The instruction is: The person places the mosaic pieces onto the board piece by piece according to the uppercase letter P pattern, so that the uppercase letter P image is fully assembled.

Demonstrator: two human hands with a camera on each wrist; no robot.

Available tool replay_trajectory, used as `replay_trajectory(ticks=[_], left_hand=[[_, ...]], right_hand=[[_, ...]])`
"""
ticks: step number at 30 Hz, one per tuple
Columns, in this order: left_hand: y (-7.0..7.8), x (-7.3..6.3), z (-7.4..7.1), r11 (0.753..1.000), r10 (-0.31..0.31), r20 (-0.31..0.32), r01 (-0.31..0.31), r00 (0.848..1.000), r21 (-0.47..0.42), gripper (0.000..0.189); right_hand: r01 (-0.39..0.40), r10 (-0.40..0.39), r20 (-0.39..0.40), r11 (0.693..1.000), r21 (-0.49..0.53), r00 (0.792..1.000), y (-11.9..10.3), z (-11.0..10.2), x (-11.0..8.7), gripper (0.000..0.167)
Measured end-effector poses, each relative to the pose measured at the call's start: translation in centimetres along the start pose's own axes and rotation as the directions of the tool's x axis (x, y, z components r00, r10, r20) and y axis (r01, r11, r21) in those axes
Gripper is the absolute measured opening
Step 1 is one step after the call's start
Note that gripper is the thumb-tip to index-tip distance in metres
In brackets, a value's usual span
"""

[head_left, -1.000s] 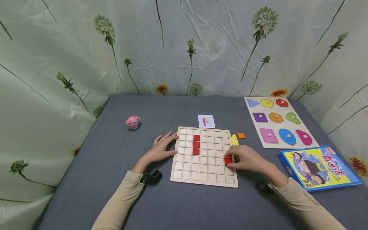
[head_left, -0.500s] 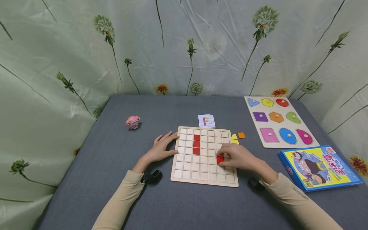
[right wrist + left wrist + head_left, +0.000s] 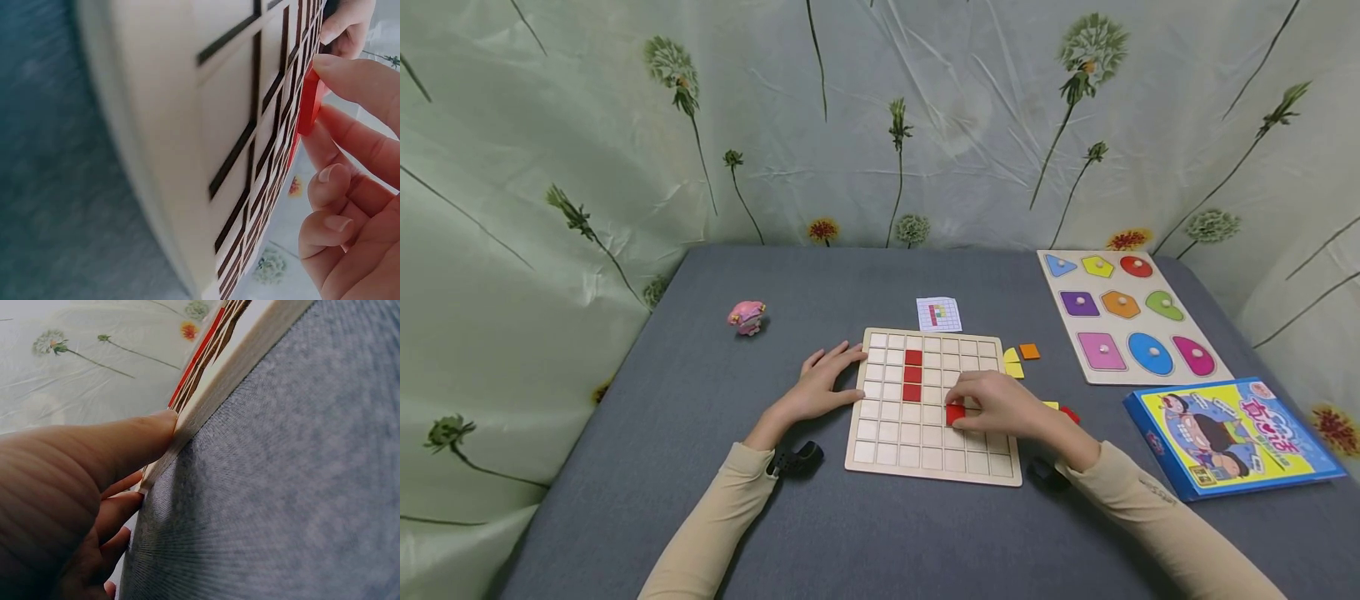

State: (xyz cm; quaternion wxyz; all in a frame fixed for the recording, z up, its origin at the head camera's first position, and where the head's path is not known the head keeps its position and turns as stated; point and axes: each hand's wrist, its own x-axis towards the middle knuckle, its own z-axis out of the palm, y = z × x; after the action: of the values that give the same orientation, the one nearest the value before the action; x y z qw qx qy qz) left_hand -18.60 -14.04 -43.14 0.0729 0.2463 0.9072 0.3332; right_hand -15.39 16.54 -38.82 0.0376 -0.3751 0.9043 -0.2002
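Observation:
A wooden grid board [image 3: 887, 454] lies on the grey table, with a short column of red square tiles [image 3: 912, 375] in its upper left part. My right hand [image 3: 1000, 406] pinches another red square tile [image 3: 955, 414] between thumb and fingers, over the board's right half. In the right wrist view the held red tile [image 3: 310, 100] is tilted close to the grid surface. My left hand [image 3: 820, 387] rests against the board's left edge, fingers extended. The left wrist view shows the thumb [image 3: 140, 440] touching that wooden edge [image 3: 212, 394].
Yellow tiles [image 3: 1012, 363] and an orange tile [image 3: 1029, 351] lie right of the board, with more tiles partly behind my right wrist. A pattern card [image 3: 938, 315] lies behind the board. Farther out are a pink toy [image 3: 747, 317], a shape puzzle [image 3: 1097, 325] and a blue-yellow box [image 3: 1236, 437].
My right hand has carried the red tile leftward across the board from its right edge. Yellow and red tiles have come into view behind the right wrist. The left hand stays still.

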Motion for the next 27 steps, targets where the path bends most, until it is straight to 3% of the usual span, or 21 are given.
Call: replay_trajectory(ticks=[15, 27], left_hand=[[0.1, 0.0, 0.0, 1.0, -0.004, 0.006, 0.004, 1.0, 0.015, 0.062], [0.1, -0.1, -0.1, 1.0, -0.005, 0.009, 0.005, 1.0, 0.009, 0.062]], right_hand=[[0.021, -0.02, 0.038, 0.999, -0.042, 0.999, -1.6, 0.2, 2.8, 0.021], [0.042, -0.04, 0.048, 0.998, -0.036, 0.998, -2.2, 0.8, 3.8, 0.018]])
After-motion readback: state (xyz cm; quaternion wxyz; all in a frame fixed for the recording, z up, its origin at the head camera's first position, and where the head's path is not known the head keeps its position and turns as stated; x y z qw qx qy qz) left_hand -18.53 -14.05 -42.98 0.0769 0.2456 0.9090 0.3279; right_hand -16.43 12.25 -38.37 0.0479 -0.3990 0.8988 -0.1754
